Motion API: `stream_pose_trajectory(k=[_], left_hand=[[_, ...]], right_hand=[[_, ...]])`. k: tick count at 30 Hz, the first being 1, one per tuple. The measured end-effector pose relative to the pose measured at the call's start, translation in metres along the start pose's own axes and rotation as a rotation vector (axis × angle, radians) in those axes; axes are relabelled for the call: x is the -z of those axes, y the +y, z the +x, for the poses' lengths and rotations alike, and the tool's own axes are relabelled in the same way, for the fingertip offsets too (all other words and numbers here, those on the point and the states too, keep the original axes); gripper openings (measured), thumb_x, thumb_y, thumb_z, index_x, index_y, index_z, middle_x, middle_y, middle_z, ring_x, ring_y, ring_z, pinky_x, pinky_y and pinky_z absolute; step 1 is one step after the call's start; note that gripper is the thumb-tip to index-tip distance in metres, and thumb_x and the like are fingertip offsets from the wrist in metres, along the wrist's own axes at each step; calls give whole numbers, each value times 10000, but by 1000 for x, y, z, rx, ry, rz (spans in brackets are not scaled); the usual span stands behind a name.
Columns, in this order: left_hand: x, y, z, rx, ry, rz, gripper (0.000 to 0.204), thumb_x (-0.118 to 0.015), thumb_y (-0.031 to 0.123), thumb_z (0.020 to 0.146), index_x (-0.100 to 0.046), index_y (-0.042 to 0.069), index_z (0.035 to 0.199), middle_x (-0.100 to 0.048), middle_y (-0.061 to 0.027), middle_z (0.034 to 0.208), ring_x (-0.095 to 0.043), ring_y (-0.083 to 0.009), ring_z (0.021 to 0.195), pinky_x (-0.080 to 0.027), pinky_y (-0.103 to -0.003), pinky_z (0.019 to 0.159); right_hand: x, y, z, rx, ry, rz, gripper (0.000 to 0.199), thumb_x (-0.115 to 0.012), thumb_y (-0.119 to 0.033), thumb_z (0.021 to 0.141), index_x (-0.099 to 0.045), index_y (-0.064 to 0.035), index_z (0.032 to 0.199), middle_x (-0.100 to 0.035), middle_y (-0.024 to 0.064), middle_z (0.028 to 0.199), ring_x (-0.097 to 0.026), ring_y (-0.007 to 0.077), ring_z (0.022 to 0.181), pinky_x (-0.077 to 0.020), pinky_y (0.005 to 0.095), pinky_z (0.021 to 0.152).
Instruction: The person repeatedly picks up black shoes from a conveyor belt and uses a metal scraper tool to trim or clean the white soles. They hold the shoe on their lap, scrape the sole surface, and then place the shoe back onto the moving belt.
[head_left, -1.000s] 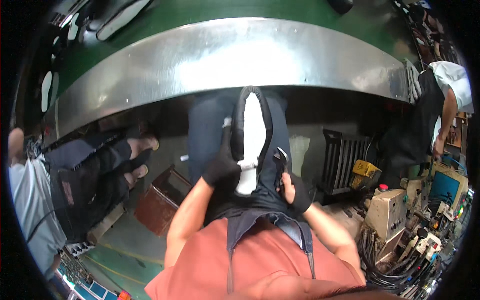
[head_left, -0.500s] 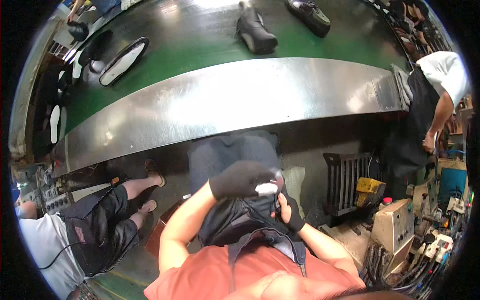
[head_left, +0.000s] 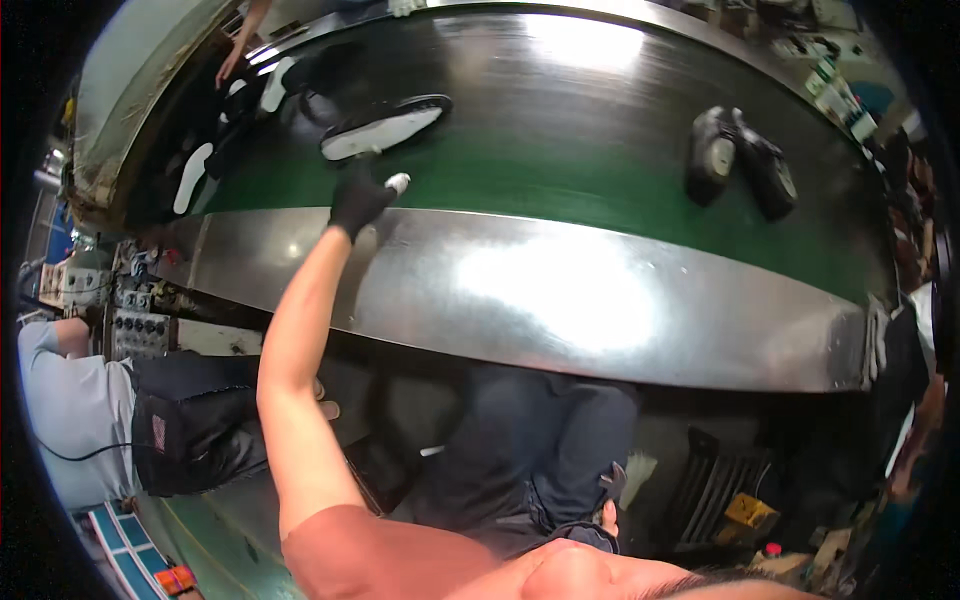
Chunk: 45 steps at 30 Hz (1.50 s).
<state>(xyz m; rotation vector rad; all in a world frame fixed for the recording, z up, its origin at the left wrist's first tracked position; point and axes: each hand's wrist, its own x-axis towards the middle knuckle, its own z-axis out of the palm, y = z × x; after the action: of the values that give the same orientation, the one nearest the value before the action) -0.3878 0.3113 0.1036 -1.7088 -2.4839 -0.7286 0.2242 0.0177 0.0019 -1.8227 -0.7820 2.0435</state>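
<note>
Since the earlier frames the left arm has left the lap and now stretches up and forward over the steel rim of the conveyor; the dark shoe with the white sole that both hands held over the knees is no longer there. The left hand, in a black glove, sits at the near edge of the green belt, fingers curled around a small white object that shows only at the fingertips; what it is cannot be told. Just beyond the hand, close but apart from it, a shoe lies on its side on the belt, white sole facing the camera, dark upper behind.

The right hand is low in the picture, by the right thigh of the dark trousers, mostly hidden by the leg; whether it is clenched or released cannot be told.

Further right on the belt, well apart from the left hand, two dark shoes lie together, touching. At the far left end of the belt, several white soles and dark pieces lie in a cluster, and another person's hand reaches down toward them from the top edge. The steel rim curves across the middle, brightly reflecting. A seated person in a light blue shirt is at lower left.
</note>
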Motion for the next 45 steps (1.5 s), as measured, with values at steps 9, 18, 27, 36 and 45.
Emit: stream_pose_trajectory(k=[9,18,27,36,45], left_hand=[[-32,-110,128,256,290,58,1153,-793,595,575,-306,-1,1434,-322,-241,1476,-337,-374,1358,-300,-409,1117],[-46,3,28,643,150,-11,1037,-806,401,588,-325,-14,1408,-360,-215,1453,-395,-328,1323,-323,-384,1106],[42,33,-138,215,-148,-1579,530,-664,106,752,-537,-7,1253,-610,-111,1151,-610,-219,1016,-518,-322,866],[57,192,-292,-601,-270,-873,426,-739,288,741,-646,115,1119,-630,-101,1124,-577,-280,1124,-450,-378,956],[-5,243,-282,-375,-758,-1537,379,-464,337,928,-700,40,924,-680,-90,967,-571,-227,1003,-430,-365,956]], right_hand=[[-21,-30,28,-68,80,-47,534,-312,-500,1006,-578,-49,904,-589,70,651,-609,188,582,-508,306,574],[-37,-48,43,33,66,-115,534,-299,-488,1012,-579,-45,912,-585,62,655,-606,178,594,-507,302,587],[-28,-44,21,163,-11,-130,534,-286,-476,1018,-580,-41,920,-582,54,659,-603,167,607,-506,297,599],[-5,-9,-19,196,-55,-53,536,-273,-465,1024,-581,-37,928,-578,46,664,-600,157,620,-505,293,612],[-23,-64,-95,357,-284,-205,434,-377,-388,1026,-579,-35,872,-576,22,761,-542,111,668,-455,270,640]])
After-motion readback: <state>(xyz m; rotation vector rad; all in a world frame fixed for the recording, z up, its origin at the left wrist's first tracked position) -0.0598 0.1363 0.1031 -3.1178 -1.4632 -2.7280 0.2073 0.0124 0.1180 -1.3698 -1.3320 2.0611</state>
